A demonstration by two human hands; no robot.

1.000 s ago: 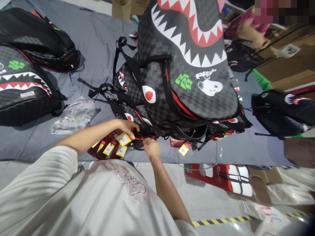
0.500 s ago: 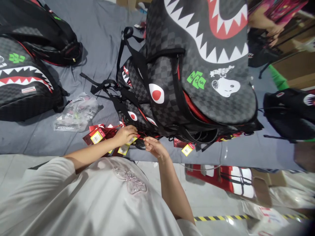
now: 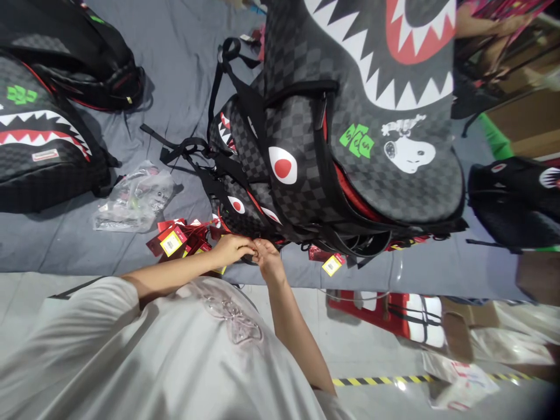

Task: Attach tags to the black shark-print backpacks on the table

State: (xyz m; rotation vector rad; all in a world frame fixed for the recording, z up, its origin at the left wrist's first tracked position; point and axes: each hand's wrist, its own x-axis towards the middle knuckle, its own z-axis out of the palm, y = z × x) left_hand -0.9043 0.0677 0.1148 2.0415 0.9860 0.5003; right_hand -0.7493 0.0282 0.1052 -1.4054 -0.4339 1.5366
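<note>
My left hand and my right hand meet at the near edge of the backpack pile, fingertips pinched together. Half a second ago a thin red tag cord stretched between them; now the fingers cover it. Just beyond them lies a black checkered backpack with red-and-white eye prints. A larger checkered backpack with a shark-mouth print is stacked against it on the right. Beside my left hand is a heap of red hang tags with yellow-and-white labels, partly under my forearm.
A crumpled clear plastic bag lies left of the tags. More shark-print backpacks stand at the left, another at the right. Grey cloth covers the table. A co-worker's arm shows at upper right. A red-and-white item sits on the floor.
My hands have come together, the right moving left and the left moving slightly right. The red cord seen between them is now covered. The view has shifted slightly.
</note>
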